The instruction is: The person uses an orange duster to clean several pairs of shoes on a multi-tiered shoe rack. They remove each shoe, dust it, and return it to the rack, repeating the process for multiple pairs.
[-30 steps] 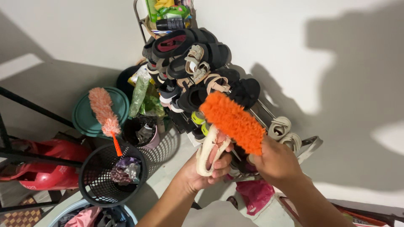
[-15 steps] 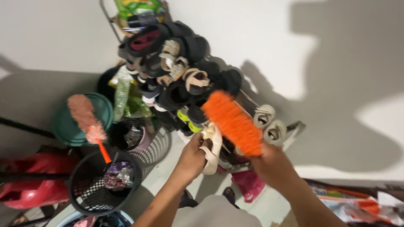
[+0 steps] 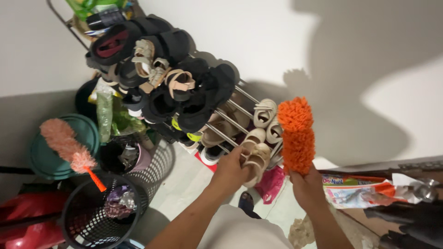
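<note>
Metal shoe rack (image 3: 230, 110) with dark sandals (image 3: 194, 99) and cream shoes (image 3: 258, 154).

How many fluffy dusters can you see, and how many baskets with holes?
Orange fluffy duster, held in the right hand: 1
Pink fluffy duster, standing in a basket: 1
Black mesh baskets: 2
Total: 4
</note>
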